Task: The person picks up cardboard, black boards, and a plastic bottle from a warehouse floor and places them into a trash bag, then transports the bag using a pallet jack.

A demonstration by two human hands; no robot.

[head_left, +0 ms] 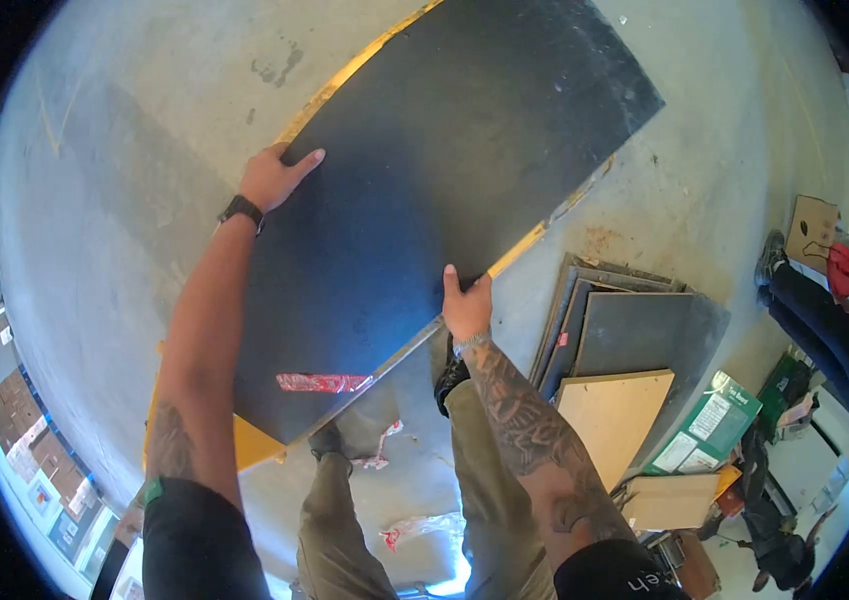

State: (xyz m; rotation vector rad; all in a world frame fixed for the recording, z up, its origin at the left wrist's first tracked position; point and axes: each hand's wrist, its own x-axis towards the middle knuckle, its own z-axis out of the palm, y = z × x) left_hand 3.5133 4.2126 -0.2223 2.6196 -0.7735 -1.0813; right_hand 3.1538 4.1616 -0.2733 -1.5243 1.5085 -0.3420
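A large, dark, flat panel (pixel 375 210) with yellow along parts of its edges stretches out in front of me at a slant. At its left edge my left hand (pixel 280 177) is closed, thumb on the top face and fingers hidden under the side. My right hand (pixel 467 308) grips the opposite edge, nearer to me, also with its thumb on top. A strip of red and white tape (pixel 323 382) lies across the panel's near end. Under that end shows a yellow piece (pixel 256 443); what it belongs to is hidden.
Scraps of red and white tape (pixel 378 452) and clear plastic (pixel 423 530) lie on the concrete floor by my feet. Several dark boards (pixel 635 325) and a light wooden board (pixel 613 415) are stacked at right, near a green box (pixel 713 420). Beyond, another person's legs (pixel 825 335) are visible.
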